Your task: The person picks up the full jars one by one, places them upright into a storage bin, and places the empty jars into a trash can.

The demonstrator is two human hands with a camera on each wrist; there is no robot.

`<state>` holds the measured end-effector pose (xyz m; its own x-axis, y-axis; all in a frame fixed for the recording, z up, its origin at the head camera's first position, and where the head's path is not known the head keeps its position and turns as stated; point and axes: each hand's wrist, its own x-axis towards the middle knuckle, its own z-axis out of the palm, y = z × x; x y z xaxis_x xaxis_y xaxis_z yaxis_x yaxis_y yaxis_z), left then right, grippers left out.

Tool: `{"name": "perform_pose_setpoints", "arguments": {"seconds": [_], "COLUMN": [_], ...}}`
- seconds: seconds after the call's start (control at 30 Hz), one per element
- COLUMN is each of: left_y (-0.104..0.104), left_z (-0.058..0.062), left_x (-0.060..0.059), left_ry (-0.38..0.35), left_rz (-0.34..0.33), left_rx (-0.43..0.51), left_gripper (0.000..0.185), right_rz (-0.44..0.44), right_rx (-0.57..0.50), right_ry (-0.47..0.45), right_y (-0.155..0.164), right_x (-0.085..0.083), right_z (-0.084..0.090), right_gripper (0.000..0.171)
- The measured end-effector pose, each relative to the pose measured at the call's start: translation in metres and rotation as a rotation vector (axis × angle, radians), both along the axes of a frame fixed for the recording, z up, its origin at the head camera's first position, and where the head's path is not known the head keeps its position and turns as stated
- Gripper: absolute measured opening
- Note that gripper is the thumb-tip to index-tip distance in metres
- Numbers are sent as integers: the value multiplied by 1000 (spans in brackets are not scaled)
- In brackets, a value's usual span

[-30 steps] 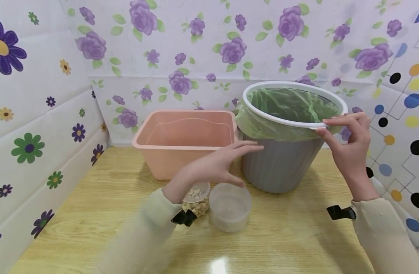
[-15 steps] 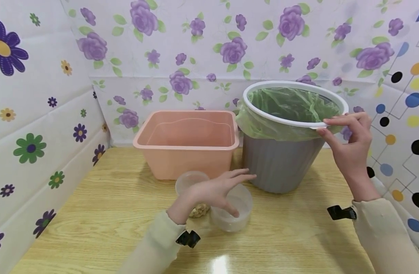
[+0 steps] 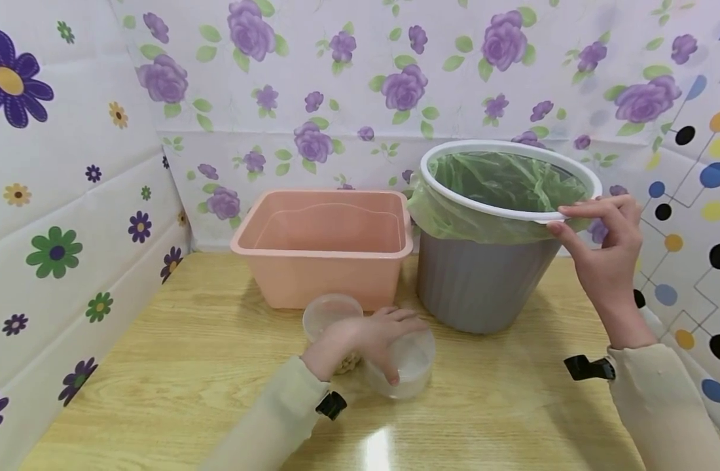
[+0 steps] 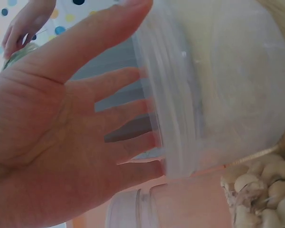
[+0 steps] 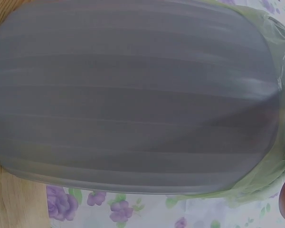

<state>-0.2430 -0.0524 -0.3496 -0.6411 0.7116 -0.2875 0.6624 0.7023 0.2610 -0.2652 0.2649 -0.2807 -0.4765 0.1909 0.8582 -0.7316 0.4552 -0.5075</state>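
Bin (image 3: 478,281) already lined with bag (image 3: 451,219), its rim (image 3: 501,210) pinched by the right hand (image 3: 610,252); tub (image 3: 415,356), front-left of the bin, apparently not yet lifted, the left hand (image 3: 366,340) spread over it.

Grey ribbed bin (image 5: 133,99), green liner (image 5: 274,164) round one end, floral sheet (image 5: 152,211) behind

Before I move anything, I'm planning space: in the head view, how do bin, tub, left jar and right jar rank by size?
Bin
Tub
Left jar and right jar, unranked: close in size, and the left hand partly hides both.
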Motion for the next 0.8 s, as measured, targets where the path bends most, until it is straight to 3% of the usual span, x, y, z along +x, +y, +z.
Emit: {"name": "perform_pose_setpoints", "arguments": {"seconds": [0.23, 0.5, 0.8], "left_y": [5, 8, 11], "left_z": [4, 5, 5], "left_x": [-1, -1, -8], "left_ry": [13, -4, 33], "left_rz": [19, 26, -67], "left_rx": [-79, -96, -123], "left_gripper": [104, 105, 108], "right_rz": [-1, -13, -5], "right_rx": [8, 6, 3], "right_ry": [4, -2, 7], "right_y": [10, 13, 11], "right_x": [-11, -11, -12], "right_z": [-6, -9, -7], "right_gripper": [31, 31, 31]}}
